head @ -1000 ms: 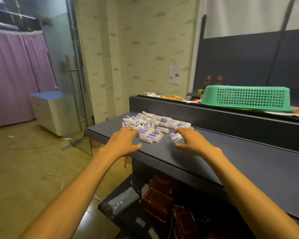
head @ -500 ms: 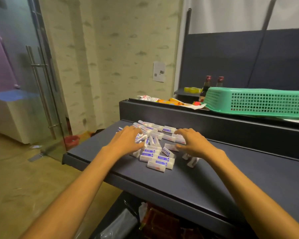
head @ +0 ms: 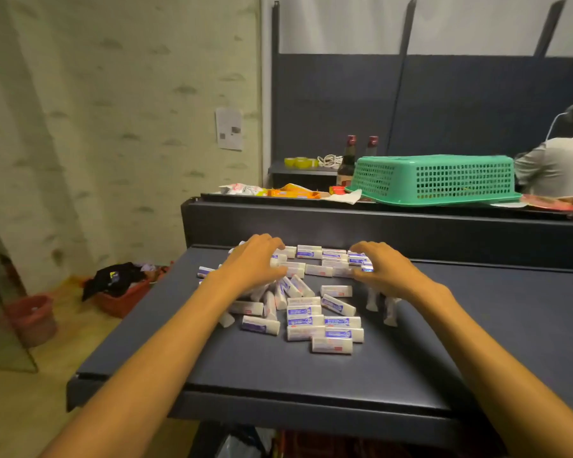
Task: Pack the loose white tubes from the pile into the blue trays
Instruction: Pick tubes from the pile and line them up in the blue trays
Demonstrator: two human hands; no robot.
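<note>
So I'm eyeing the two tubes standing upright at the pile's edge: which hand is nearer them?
Right. The right hand hovers just above and beyond the upright tubes; the left hand rests across the pile.

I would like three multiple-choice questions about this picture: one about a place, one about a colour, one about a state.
1. Where does the pile of white tubes lie?
A. on the dark table
B. inside the basket
C. on the floor

2. What colour is the basket on the upper ledge?
A. blue
B. green
C. red

3. How does the basket stand?
A. upright and filled with tubes
B. on its side
C. upside down, its rim on the ledge

Answers:
1 A: the tubes are spread on the table between the left hand and the right hand.
2 B: its mesh walls are green.
3 C: its closed bottom faces up and its wide rim lies below.
</note>
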